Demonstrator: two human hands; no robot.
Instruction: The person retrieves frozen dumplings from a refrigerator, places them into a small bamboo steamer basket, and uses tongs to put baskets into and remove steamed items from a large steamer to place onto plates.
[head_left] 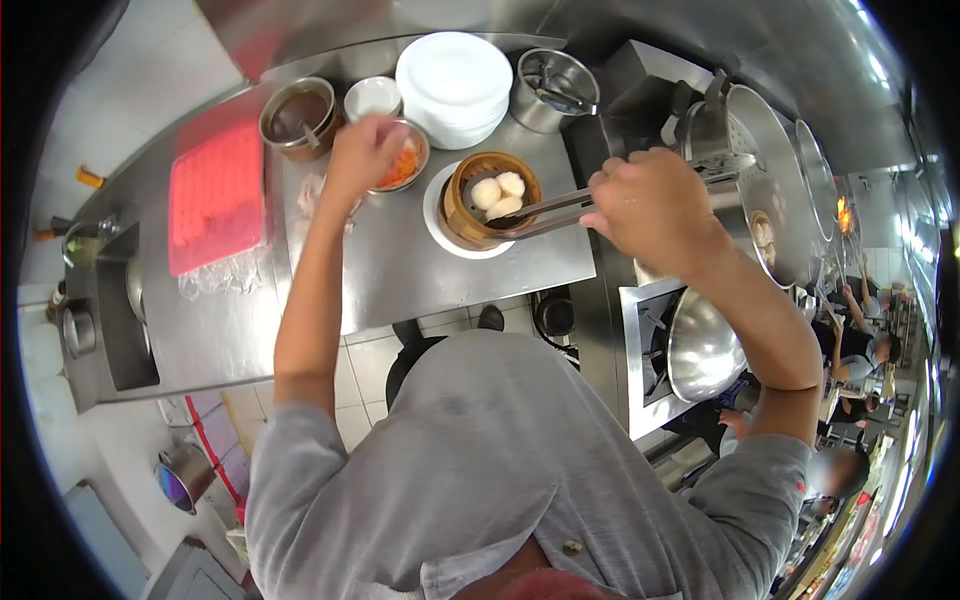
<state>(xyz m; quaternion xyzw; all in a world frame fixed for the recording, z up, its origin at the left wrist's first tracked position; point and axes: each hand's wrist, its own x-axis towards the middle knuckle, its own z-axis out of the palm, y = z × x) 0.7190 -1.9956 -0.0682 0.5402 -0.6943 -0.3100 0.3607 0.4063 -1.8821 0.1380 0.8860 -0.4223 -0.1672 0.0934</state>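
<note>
My right hand (650, 208) is closed around metal tongs (560, 212), whose tips reach the near rim of a round bamboo steamer (458, 215). Inside the steamer lie several white dumplings (488, 193), and it stands on a white plate (434, 208). My left hand (368, 150) is over the near-left edge of a small metal bowl (416, 172) of shredded orange food (404, 165). Its fingers are bent down and blurred, so whether they hold anything is hidden.
Stacked white plates (455, 80), a white bowl (373, 97), a sauce pot (300, 112) and a utensil pot (552, 90) line the back. A red tray (217, 190) lies left. Right are a stove (640, 400), a wok (705, 345) and large pans. Other people work far right.
</note>
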